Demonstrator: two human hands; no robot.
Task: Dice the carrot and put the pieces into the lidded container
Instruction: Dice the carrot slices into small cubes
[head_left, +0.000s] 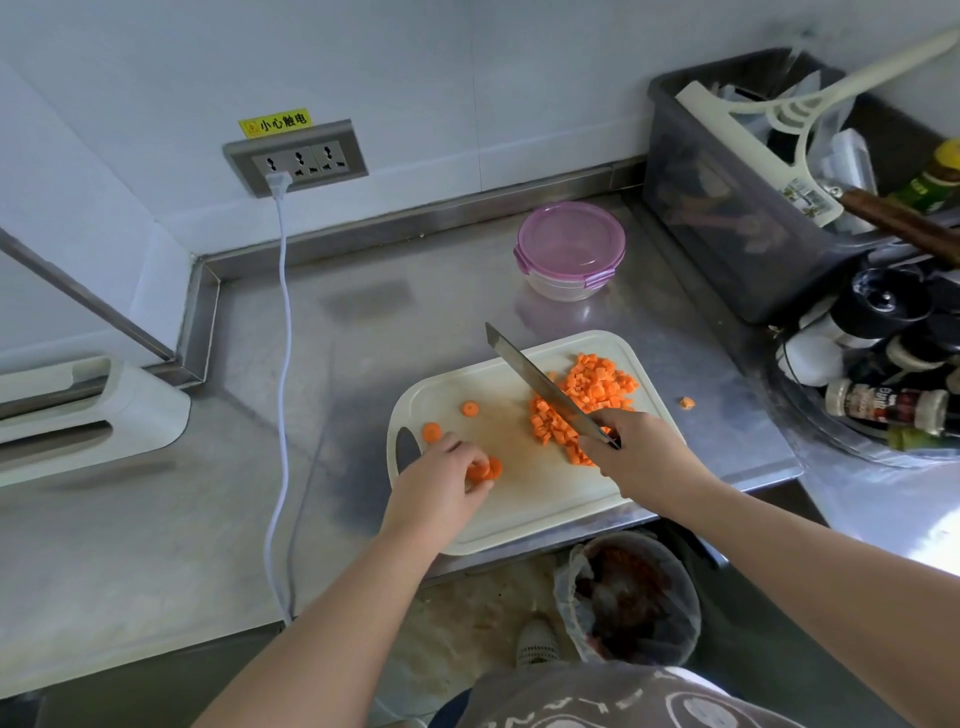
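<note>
On the white cutting board (519, 512) my left hand (441, 483) pinches a few stacked carrot slices (485, 469). Two loose carrot rounds (431, 432) lie at the board's left. A heap of diced carrot (584, 397) covers the board's right side. My right hand (639, 452) grips the knife (535, 379), its blade raised and pointing up-left beside the dice. One stray carrot piece (687, 402) sits on the counter to the right. The clear container with its pink lid (570, 244) clipped on stands behind the board.
A white power cord (283, 364) runs from the wall socket (298, 161) down the steel counter. A white appliance (78, 415) sits at left. A grey bin (727, 208) and a rack of spice bottles (883, 384) crowd the right. A lined trash can (628, 597) stands below the counter edge.
</note>
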